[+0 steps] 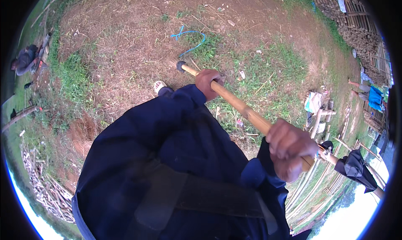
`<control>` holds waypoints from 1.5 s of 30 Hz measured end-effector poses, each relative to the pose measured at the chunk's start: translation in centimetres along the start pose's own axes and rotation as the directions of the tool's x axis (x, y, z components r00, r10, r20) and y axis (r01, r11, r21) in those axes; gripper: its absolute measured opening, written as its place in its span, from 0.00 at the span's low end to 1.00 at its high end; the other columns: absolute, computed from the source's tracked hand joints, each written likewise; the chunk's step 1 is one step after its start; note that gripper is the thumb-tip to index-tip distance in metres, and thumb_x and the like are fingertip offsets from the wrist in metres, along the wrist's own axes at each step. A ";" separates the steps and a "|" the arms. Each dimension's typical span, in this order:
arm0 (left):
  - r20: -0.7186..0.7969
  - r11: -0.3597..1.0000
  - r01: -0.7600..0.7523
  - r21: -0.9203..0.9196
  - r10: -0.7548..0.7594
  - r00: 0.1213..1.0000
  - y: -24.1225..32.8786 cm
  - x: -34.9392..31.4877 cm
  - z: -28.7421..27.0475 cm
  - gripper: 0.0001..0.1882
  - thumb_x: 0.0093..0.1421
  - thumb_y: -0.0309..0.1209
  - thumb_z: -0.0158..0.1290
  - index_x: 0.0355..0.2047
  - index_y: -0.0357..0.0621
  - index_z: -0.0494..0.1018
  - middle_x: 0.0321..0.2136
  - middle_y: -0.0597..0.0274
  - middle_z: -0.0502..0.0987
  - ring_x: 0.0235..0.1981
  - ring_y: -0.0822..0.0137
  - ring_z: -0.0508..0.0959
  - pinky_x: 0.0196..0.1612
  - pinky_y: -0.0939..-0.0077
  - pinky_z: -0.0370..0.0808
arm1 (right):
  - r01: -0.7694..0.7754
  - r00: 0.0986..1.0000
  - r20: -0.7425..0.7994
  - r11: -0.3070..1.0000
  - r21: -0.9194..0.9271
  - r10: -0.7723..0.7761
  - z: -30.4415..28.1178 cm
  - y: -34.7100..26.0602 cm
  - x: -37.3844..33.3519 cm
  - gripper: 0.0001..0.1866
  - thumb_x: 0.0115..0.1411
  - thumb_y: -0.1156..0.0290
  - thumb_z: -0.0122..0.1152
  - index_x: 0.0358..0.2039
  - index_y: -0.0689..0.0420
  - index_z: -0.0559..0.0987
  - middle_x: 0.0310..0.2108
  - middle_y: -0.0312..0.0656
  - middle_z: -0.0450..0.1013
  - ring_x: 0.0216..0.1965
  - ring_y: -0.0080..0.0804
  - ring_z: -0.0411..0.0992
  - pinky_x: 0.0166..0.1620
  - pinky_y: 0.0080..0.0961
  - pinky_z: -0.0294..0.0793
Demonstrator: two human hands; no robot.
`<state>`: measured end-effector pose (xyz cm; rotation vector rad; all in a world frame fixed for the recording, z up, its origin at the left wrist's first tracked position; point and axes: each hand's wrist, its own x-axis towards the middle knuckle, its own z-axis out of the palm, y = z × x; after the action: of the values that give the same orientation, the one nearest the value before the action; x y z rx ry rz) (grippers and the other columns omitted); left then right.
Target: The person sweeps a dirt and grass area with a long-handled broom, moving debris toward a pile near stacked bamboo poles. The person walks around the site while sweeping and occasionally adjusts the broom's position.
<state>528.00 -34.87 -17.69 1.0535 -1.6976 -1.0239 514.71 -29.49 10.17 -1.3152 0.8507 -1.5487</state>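
A yellow bamboo pole (240, 107) slants across the view, from a dark, blunt end (181, 66) low over the ground down toward my right side. My left hand (208, 84) is wrapped around it not far from that dark end. Farther back, my right hand (290, 149) closes around the pole close to its other end and looks slightly blurred. Both arms wear dark blue sleeves. One sandalled foot (159, 86) shows beside my left sleeve, on dry grass.
A blue rope (193, 32) lies on the ground ahead. Rightward stand a white sack (313, 101), a wooden frame (322, 114) and dark cloth (356, 168) on a post. Stacked wood (354, 26) lines the far right. People are at left (26, 59) and right (374, 96).
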 end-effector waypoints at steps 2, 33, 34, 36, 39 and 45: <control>0.056 0.992 0.023 0.124 -0.030 0.998 -2.4 -0.2 2.5 0.11 0.50 0.26 0.60 0.20 0.42 0.67 0.17 0.56 0.70 0.22 0.51 0.72 0.29 0.57 0.68 | -0.023 0.993 -0.113 0.999 -0.025 0.020 -2.6 1.4 -2.3 0.19 0.62 0.62 0.64 0.20 0.55 0.67 0.12 0.35 0.62 0.14 0.28 0.61 0.23 0.32 0.63; 0.309 0.856 -0.281 -0.434 0.435 0.846 10.5 5.1 16.6 0.14 0.43 0.28 0.66 0.26 0.44 0.71 0.23 0.60 0.75 0.26 0.55 0.76 0.29 0.57 0.70 | 0.422 0.879 -0.129 0.875 -0.238 -0.459 -10.4 -11.6 -6.2 0.21 0.61 0.53 0.63 0.22 0.50 0.65 0.09 0.27 0.56 0.11 0.17 0.57 0.25 0.14 0.64; 0.264 0.845 -0.334 -0.418 0.465 0.845 10.3 3.5 15.5 0.14 0.43 0.32 0.67 0.24 0.47 0.71 0.20 0.61 0.74 0.22 0.55 0.77 0.27 0.60 0.73 | 0.408 0.895 -0.113 0.893 -0.189 -0.432 -10.1 -12.4 -6.3 0.21 0.60 0.54 0.66 0.22 0.50 0.66 0.08 0.26 0.58 0.09 0.16 0.57 0.22 0.13 0.65; 0.322 0.897 -0.237 -0.373 0.365 0.874 8.5 0.6 13.2 0.14 0.44 0.33 0.67 0.22 0.47 0.70 0.16 0.60 0.73 0.18 0.56 0.76 0.23 0.60 0.71 | 0.384 0.919 -0.082 0.923 -0.028 -0.385 -10.0 -11.1 -5.9 0.18 0.59 0.63 0.65 0.18 0.50 0.66 0.07 0.28 0.60 0.07 0.18 0.60 0.16 0.14 0.68; 0.471 0.971 -0.116 -0.211 0.205 0.858 2.6 -2.4 12.1 0.11 0.45 0.31 0.65 0.20 0.48 0.71 0.14 0.60 0.73 0.16 0.55 0.76 0.20 0.59 0.70 | 0.114 0.969 -0.208 0.989 -0.093 -0.131 -10.6 -5.9 -5.8 0.21 0.59 0.57 0.69 0.18 0.51 0.69 0.07 0.29 0.61 0.06 0.21 0.61 0.14 0.21 0.71; 0.466 0.934 -0.149 -0.324 0.295 0.834 4.1 0.9 22.0 0.10 0.44 0.29 0.63 0.23 0.49 0.71 0.20 0.61 0.77 0.24 0.54 0.78 0.29 0.59 0.73 | 0.169 0.974 -0.047 0.848 -0.503 -0.222 -9.8 -6.5 -7.0 0.24 0.62 0.53 0.63 0.20 0.50 0.62 0.11 0.29 0.58 0.13 0.22 0.62 0.18 0.21 0.69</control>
<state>506.22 -30.17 -20.01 0.3978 -1.9598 -1.4183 503.96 -21.14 11.70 -1.7456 1.2766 -1.6274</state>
